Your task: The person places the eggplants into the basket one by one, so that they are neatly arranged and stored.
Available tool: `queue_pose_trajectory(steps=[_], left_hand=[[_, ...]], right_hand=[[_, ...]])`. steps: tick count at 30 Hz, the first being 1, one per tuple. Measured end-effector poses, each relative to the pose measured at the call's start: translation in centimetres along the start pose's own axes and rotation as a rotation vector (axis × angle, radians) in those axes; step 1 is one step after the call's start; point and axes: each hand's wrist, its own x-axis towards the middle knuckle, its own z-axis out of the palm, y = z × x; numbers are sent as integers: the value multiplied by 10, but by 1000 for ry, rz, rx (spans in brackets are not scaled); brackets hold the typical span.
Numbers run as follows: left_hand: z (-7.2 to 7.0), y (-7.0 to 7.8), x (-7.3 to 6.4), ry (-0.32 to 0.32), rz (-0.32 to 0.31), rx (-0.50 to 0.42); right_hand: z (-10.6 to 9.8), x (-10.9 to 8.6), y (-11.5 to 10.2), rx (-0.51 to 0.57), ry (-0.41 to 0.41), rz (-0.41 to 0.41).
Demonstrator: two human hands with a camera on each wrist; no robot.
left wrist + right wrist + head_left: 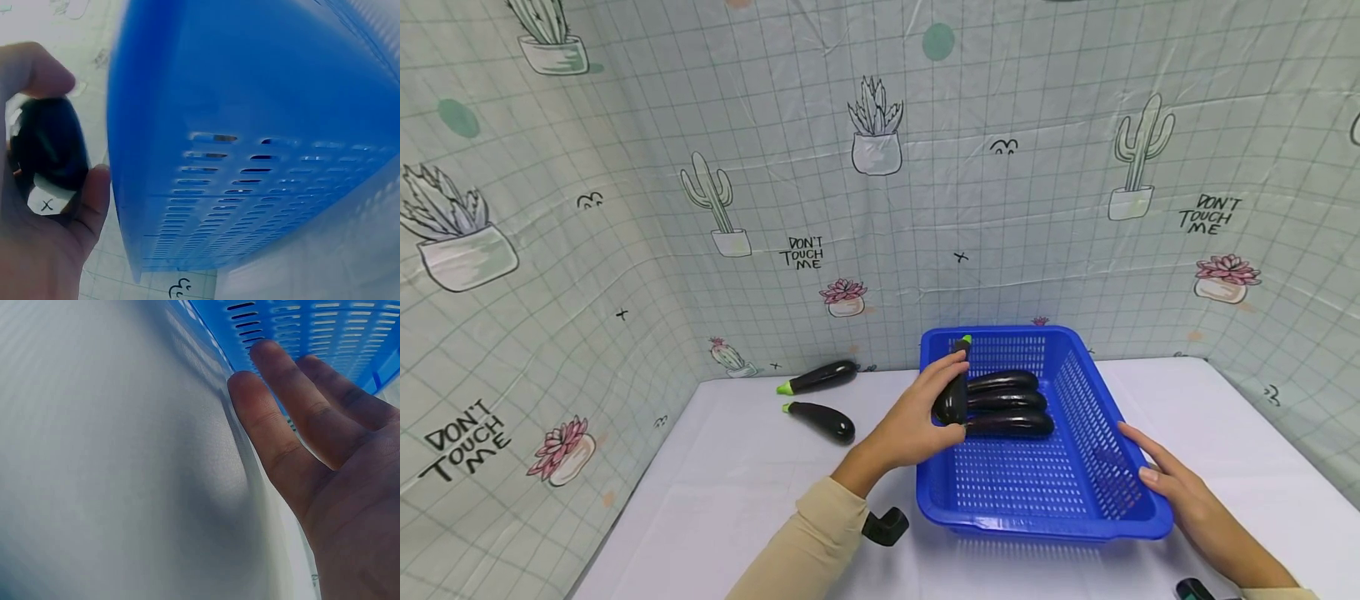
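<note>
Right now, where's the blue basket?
Head view, right of centre: the blue basket has the right hand at its right side and two loose eggplants on the table to its left.

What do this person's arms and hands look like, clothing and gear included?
The left hand and right hand are bare, no gloves or rings showing. The left sleeve is plain beige; only an edge of the right sleeve shows. A rounded black piece shows beside the left sleeve; another black piece, with a greenish patch, is partly visible near the right.
</note>
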Motion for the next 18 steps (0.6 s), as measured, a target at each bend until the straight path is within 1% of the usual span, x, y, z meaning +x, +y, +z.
queue_pose_trajectory(steps=[4,7,9,12,14,18], left_hand=[[1,0,0,3,4,-5],[2,1,0,-31,-16,-25],[3,2,0,-57,-28,-21],[5,3,1,-79,-24,-7],[6,4,3,-71,-2,33],[7,5,6,-19,48,157]], right_hand=[[0,0,0,6,-3,8],[-1,0,0,4,-3,28],[-1,0,1,2,-3,33],[0,0,1,7,-2,27],[0,0,0,9,-1,23],[1,1,0,12,0,29]])
